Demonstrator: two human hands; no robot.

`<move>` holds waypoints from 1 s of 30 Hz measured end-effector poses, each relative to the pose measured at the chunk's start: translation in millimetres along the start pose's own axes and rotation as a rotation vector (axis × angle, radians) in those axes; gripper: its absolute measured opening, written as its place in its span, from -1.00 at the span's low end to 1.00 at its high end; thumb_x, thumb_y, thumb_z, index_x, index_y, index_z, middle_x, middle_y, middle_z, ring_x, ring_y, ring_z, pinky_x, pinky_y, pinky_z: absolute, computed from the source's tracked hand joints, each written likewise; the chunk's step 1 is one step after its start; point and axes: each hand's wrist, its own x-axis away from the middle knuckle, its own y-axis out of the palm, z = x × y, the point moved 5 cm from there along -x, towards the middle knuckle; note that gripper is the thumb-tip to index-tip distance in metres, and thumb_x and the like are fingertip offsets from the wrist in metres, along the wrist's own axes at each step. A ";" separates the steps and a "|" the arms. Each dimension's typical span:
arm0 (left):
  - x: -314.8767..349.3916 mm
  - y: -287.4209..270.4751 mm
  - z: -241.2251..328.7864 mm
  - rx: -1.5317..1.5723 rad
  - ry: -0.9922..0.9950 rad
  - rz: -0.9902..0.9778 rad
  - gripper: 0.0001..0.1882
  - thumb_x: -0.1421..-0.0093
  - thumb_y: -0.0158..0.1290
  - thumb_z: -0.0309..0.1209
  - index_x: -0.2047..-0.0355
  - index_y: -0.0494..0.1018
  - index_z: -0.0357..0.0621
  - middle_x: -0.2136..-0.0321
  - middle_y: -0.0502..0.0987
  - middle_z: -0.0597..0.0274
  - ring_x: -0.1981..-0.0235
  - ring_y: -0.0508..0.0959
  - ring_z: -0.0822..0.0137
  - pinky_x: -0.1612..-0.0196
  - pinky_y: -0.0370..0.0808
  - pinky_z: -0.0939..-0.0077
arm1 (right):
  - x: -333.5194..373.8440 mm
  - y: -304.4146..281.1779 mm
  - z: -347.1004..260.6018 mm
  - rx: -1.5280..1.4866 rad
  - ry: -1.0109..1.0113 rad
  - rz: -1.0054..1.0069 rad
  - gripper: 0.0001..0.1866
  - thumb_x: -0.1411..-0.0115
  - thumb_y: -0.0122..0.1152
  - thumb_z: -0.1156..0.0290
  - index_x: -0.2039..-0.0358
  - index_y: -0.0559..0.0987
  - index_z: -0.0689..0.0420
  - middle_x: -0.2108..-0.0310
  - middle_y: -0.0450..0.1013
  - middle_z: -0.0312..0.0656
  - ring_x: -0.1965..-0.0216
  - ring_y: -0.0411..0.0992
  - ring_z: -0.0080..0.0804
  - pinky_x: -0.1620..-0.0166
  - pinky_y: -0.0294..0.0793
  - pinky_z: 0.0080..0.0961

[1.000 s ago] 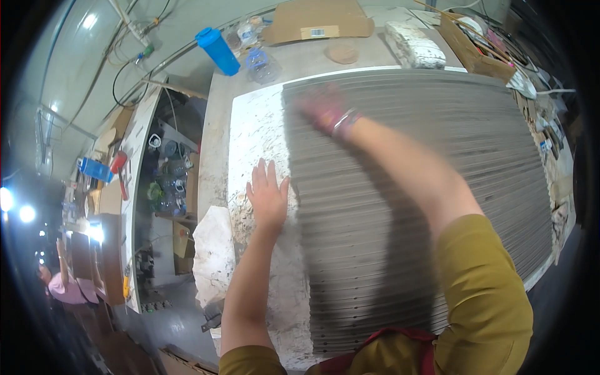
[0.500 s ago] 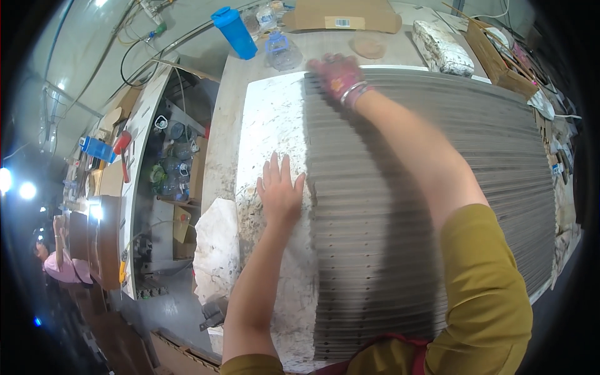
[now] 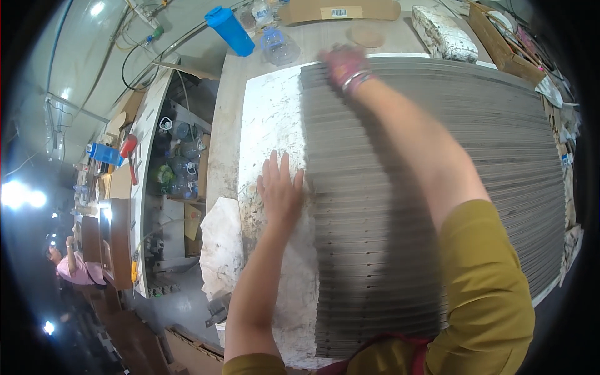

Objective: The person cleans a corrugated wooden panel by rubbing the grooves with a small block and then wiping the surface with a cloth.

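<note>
My left hand (image 3: 282, 194) is bare and lies flat on a white, dark-speckled board (image 3: 272, 94), its fingers stretched out beside the left edge of a stack. That stack of thin grey-brown sheets (image 3: 375, 250) shows row upon row of edges, with small dark holes along part of it. At its far left corner is my right hand (image 3: 345, 65), in a reddish-pink glove with a band at the wrist. Motion smears the gloved fingers, so I cannot make out whether they grip a sheet. My right forearm crosses above the stack and shades it.
Beyond the stack stand a blue bottle (image 3: 230, 31), a clear plastic jug (image 3: 279, 47), a flat cardboard box (image 3: 340, 11) and a stained white block (image 3: 444, 34). An open carton (image 3: 506, 44) sits far right. Left, a shelf unit (image 3: 153, 181) holds bottles; a person (image 3: 78, 269) is beyond.
My gloved right hand has shifted slightly right along the stack's far edge, and its fingers now look more bunched. My left hand stays on the board. The whole view has tilted a little.
</note>
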 end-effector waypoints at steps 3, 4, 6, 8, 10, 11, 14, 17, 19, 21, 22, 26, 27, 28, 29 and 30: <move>-1.3 -0.2 7.7 -0.006 0.014 0.010 -0.49 -0.30 -0.10 -0.21 -0.20 0.23 -0.18 -0.26 0.16 -0.06 -0.28 0.13 -0.02 -0.30 0.00 0.07 | 6.8 -8.7 21.4 -0.025 0.048 0.013 -0.75 -0.20 -0.05 0.37 0.17 0.56 0.02 0.12 0.48 -0.02 0.01 0.44 -0.09 0.03 0.42 -0.15; -3.3 -1.3 8.5 -0.015 0.016 0.010 -0.49 -0.30 -0.09 -0.22 -0.19 0.23 -0.19 -0.26 0.16 -0.06 -0.28 0.13 -0.02 -0.30 0.01 0.07 | 11.9 -16.9 13.7 -0.040 -0.015 0.061 -0.74 -0.20 -0.06 0.37 0.16 0.57 0.01 0.13 0.48 -0.02 0.01 0.44 -0.08 0.03 0.42 -0.14; 1.4 3.7 0.9 -0.005 0.038 0.078 -0.52 -0.29 -0.09 -0.26 -0.17 0.26 -0.17 -0.24 0.19 -0.05 -0.27 0.15 -0.04 -0.28 0.02 0.05 | 20.5 -22.1 -19.6 -0.116 -0.059 0.088 -0.72 -0.22 -0.10 0.31 0.17 0.57 -0.02 0.08 0.47 -0.05 0.01 0.45 -0.08 -0.01 0.39 -0.14; 3.1 5.4 -9.0 0.004 0.038 0.069 -0.52 -0.27 -0.07 -0.28 -0.17 0.26 -0.15 -0.24 0.18 -0.05 -0.26 0.16 -0.05 -0.27 0.03 0.05 | 21.6 -10.3 -9.1 -0.157 -0.020 0.007 -0.72 -0.21 -0.09 0.31 0.17 0.57 -0.05 0.08 0.48 -0.08 0.02 0.46 -0.12 0.00 0.40 -0.14; 4.2 6.6 -11.4 0.002 0.045 0.042 -0.51 -0.27 -0.06 -0.27 -0.19 0.23 -0.12 -0.26 0.16 -0.02 -0.27 0.14 -0.04 -0.27 0.00 0.01 | 41.2 -15.2 52.1 -0.045 0.068 -0.008 -0.74 -0.18 -0.05 0.32 0.19 0.59 -0.04 0.15 0.52 -0.07 0.07 0.49 -0.14 0.03 0.43 -0.21; 3.9 6.5 -10.4 -0.004 0.039 0.023 -0.49 -0.28 -0.06 -0.25 -0.21 0.21 -0.09 -0.28 0.13 0.01 -0.29 0.12 -0.02 -0.27 -0.02 -0.03 | 52.0 -13.6 98.8 0.049 0.142 0.034 -0.75 -0.16 -0.01 0.32 0.21 0.60 -0.02 0.20 0.53 -0.03 0.09 0.51 -0.15 0.04 0.44 -0.20; -5.5 7.7 10.0 -0.003 0.106 0.047 -0.51 -0.27 -0.06 -0.25 -0.19 0.24 -0.08 -0.27 0.16 0.04 -0.28 0.13 0.00 -0.28 -0.01 -0.03 | 84.8 -33.4 241.2 0.022 0.399 0.042 -0.82 -0.10 0.10 0.38 0.31 0.63 0.01 0.34 0.56 -0.04 0.29 0.57 -0.11 0.22 0.53 -0.25; -3.6 13.4 -1.6 -0.033 0.094 0.041 -0.52 -0.27 -0.06 -0.25 -0.17 0.26 -0.12 -0.25 0.17 0.05 -0.27 0.14 0.03 -0.27 0.00 0.00 | 73.7 -40.5 162.9 -0.040 0.128 0.111 -0.79 -0.10 0.05 0.41 0.30 0.62 0.05 0.32 0.56 -0.02 0.22 0.55 -0.08 0.14 0.52 -0.22; -0.9 10.0 -8.9 0.005 0.084 0.044 -0.52 -0.28 -0.07 -0.25 -0.17 0.26 -0.14 -0.25 0.18 0.05 -0.27 0.14 0.04 -0.26 0.01 0.00 | 67.6 -38.3 73.7 -0.184 0.015 0.104 -0.75 -0.14 0.00 0.31 0.25 0.61 0.02 0.15 0.52 -0.04 0.07 0.48 -0.07 0.03 0.46 -0.15; 2.4 7.8 -8.7 0.014 0.071 0.035 -0.52 -0.28 -0.08 -0.25 -0.16 0.26 -0.16 -0.25 0.18 0.04 -0.27 0.15 0.05 -0.26 0.01 0.01 | 68.8 -30.7 45.8 -0.241 -0.044 0.014 -0.75 -0.15 -0.02 0.30 0.25 0.60 0.03 0.10 0.50 -0.06 0.03 0.46 -0.06 0.00 0.42 -0.17; 2.8 8.0 -7.3 0.020 0.075 0.035 -0.52 -0.29 -0.09 -0.25 -0.16 0.26 -0.18 -0.25 0.18 0.04 -0.27 0.14 0.05 -0.26 0.01 0.02 | 74.5 -30.8 63.9 -0.246 -0.028 0.016 -0.75 -0.15 -0.02 0.30 0.25 0.60 0.03 0.10 0.50 -0.06 0.03 0.46 -0.06 0.00 0.42 -0.17; 0.8 3.5 -1.7 0.027 0.099 0.033 -0.52 -0.29 -0.11 -0.26 -0.18 0.24 -0.18 -0.25 0.17 0.03 -0.28 0.13 0.05 -0.26 0.01 0.03 | 116.1 -21.7 227.4 -0.252 0.352 0.140 -0.78 -0.10 0.07 0.34 0.26 0.61 -0.01 0.17 0.51 -0.04 0.08 0.48 -0.08 0.06 0.42 -0.13; 1.2 4.7 -0.5 0.034 0.095 0.031 -0.52 -0.29 -0.11 -0.26 -0.18 0.24 -0.18 -0.25 0.17 0.03 -0.28 0.13 0.05 -0.26 0.01 0.03 | 145.9 -39.5 256.5 -0.055 0.244 0.394 -0.79 -0.10 0.06 0.38 0.26 0.60 0.00 0.20 0.52 -0.03 0.11 0.49 -0.07 0.08 0.44 -0.14; 0.3 4.5 2.3 0.036 0.100 0.030 -0.52 -0.29 -0.12 -0.26 -0.19 0.23 -0.17 -0.25 0.17 0.02 -0.28 0.12 0.05 -0.27 0.00 0.04 | 151.8 -55.7 267.4 -0.053 0.240 0.394 -0.79 -0.10 0.06 0.38 0.26 0.60 0.00 0.20 0.52 -0.03 0.11 0.49 -0.07 0.08 0.44 -0.14; -1.7 3.9 5.7 0.040 0.111 0.031 -0.51 -0.30 -0.13 -0.27 -0.20 0.22 -0.16 -0.26 0.16 0.02 -0.29 0.11 0.04 -0.27 0.00 0.04 | 154.9 -76.3 278.7 0.008 0.302 0.272 -0.79 -0.11 0.05 0.40 0.26 0.60 0.01 0.21 0.52 -0.02 0.12 0.50 -0.06 0.09 0.45 -0.14; -2.8 4.4 8.4 0.044 0.119 0.029 -0.51 -0.30 -0.13 -0.27 -0.20 0.22 -0.16 -0.26 0.16 0.02 -0.29 0.11 0.04 -0.27 0.00 0.04 | 160.4 -85.8 287.6 0.069 0.371 0.147 -0.78 -0.12 0.03 0.41 0.25 0.60 0.01 0.21 0.52 -0.01 0.14 0.50 -0.05 0.10 0.46 -0.15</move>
